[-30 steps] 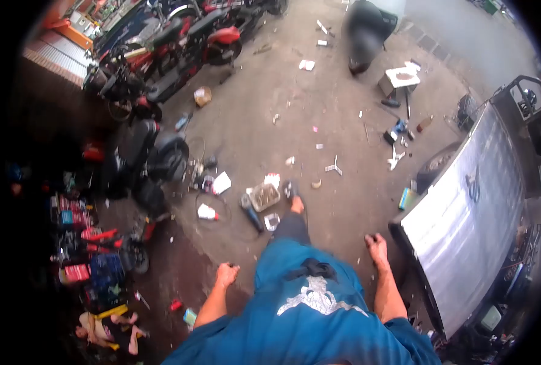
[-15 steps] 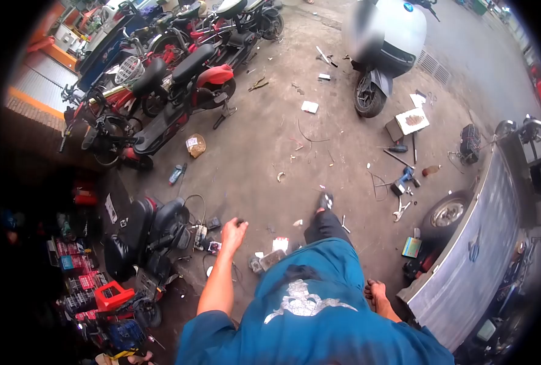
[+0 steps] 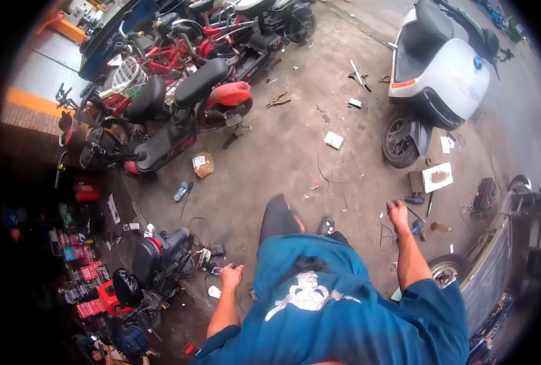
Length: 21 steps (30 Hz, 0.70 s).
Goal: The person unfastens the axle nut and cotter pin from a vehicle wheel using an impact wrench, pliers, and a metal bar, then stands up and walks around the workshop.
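Note:
My left hand (image 3: 232, 277) hangs at my left side, fingers curled, above the floor near a small black scooter (image 3: 161, 261). Whether its fingers hold anything is too small to tell. On the other side, my right hand (image 3: 397, 214) is raised forward with its fingers curled in, over the floor beside a blue power drill (image 3: 417, 227) and a dark-handled tool (image 3: 414, 199). Nothing shows clearly in it. Both arms stand apart from my blue shirt (image 3: 310, 286).
Red and black scooters (image 3: 191, 91) crowd the upper left. A white scooter (image 3: 441, 79) stands upper right. On the floor lie pliers (image 3: 278, 100), a cardboard piece (image 3: 203, 164), a white-topped box (image 3: 436, 177) and a wheel (image 3: 445, 274). A metal panel (image 3: 492, 274) is at right.
I have walked forward, and the scooters and floor items have come nearer. My right arm has swung forward, my left arm back. My other leg is now in front.

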### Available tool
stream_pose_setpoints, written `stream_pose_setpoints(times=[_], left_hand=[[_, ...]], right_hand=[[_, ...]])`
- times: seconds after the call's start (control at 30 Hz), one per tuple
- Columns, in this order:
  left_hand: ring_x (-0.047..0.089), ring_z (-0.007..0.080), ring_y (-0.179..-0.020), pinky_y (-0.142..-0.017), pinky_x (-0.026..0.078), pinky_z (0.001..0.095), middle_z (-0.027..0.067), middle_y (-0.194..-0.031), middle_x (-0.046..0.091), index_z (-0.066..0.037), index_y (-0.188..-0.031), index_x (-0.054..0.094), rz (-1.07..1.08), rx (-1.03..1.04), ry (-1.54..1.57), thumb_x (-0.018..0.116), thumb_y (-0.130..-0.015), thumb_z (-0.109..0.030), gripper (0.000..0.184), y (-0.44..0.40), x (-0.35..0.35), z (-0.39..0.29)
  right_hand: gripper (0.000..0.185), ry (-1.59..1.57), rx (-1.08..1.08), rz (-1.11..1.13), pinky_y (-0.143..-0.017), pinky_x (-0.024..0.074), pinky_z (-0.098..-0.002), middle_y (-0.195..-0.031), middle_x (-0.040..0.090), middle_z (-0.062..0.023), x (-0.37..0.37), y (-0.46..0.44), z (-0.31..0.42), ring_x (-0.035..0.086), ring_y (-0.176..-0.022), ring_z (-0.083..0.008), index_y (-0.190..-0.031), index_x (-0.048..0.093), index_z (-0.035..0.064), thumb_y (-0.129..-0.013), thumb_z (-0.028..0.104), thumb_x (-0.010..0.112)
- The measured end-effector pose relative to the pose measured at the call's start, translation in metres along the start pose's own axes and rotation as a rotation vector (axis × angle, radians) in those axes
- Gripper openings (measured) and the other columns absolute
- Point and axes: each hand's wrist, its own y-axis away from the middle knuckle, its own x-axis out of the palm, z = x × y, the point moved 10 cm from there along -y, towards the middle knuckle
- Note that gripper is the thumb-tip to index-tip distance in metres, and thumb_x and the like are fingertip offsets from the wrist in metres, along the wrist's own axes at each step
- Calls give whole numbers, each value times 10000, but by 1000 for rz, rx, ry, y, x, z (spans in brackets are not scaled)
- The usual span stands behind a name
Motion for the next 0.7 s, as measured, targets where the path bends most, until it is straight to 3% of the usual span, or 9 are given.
stream_pose_setpoints(times=[0.07,0.2,0.23,0.33,0.47,0.53,0.6,0.67,0.7], left_hand=[[505,151,-416,-386,390,320,63,-545,553,22,-747,618,-16,30,-27,662,-814,-165,203,-28,-7,-28],[613,217,-551,-542,487,354,127,-642,641,14,-825,665,55,24,-176,644,-821,-226,241,-161,-3,-114],[635,238,-611,-587,498,361,134,-691,660,3,-854,674,53,73,-186,646,-824,-236,243,-194,0,-143],[678,294,-777,-708,518,383,149,-828,703,-34,-939,693,67,241,-267,653,-835,-272,263,-293,27,-274],[670,355,-864,-762,517,420,170,-894,701,-97,-1038,685,178,351,-481,656,-846,-343,313,-300,71,-444],[643,416,-867,-774,513,459,206,-883,684,-106,-1078,666,196,339,-719,630,-858,-362,339,-323,102,-467],[638,425,-907,-796,509,482,222,-938,678,-118,-1125,646,260,340,-765,629,-862,-345,348,-339,132,-475],[652,398,-886,-777,521,465,210,-992,675,-98,-1105,649,250,492,-709,634,-861,-309,323,-357,158,-474],[658,373,-819,-724,526,446,185,-944,680,-75,-1070,650,126,652,-742,657,-845,-288,310,-366,165,-475]], right_hand=[[341,-8,-57,40,-571,424,-264,-798,615,-54,26,-45,81,546,-679,-118,-1019,634,-22,-851,275,629],[355,-193,37,143,-582,429,-280,-822,617,-41,105,-106,178,544,-701,-116,-1040,630,-25,-861,281,630],[322,-200,70,136,-569,422,-286,-800,607,-33,125,-118,191,531,-687,-116,-1024,641,-12,-866,268,631],[315,45,86,112,-735,489,-312,-883,676,-109,193,-166,194,623,-803,-192,-1032,654,-23,-856,239,658],[327,118,205,256,-852,488,-339,-983,699,-146,307,-231,204,654,-931,-242,-1093,642,-5,-864,227,658],[315,237,75,281,-862,490,-361,-1006,696,-167,372,-280,238,656,-955,-302,-1084,647,15,-869,246,653],[310,107,192,492,-861,482,-433,-1042,656,-181,424,-319,307,621,-1021,-330,-1093,631,37,-871,253,626],[310,425,-196,486,-855,477,-439,-1068,628,-157,513,-387,296,592,-1037,-325,-1092,620,39,-852,235,639],[326,449,-250,521,-898,460,-439,-1109,603,-162,559,-424,286,560,-1090,-331,-1110,614,47,-844,234,639]])
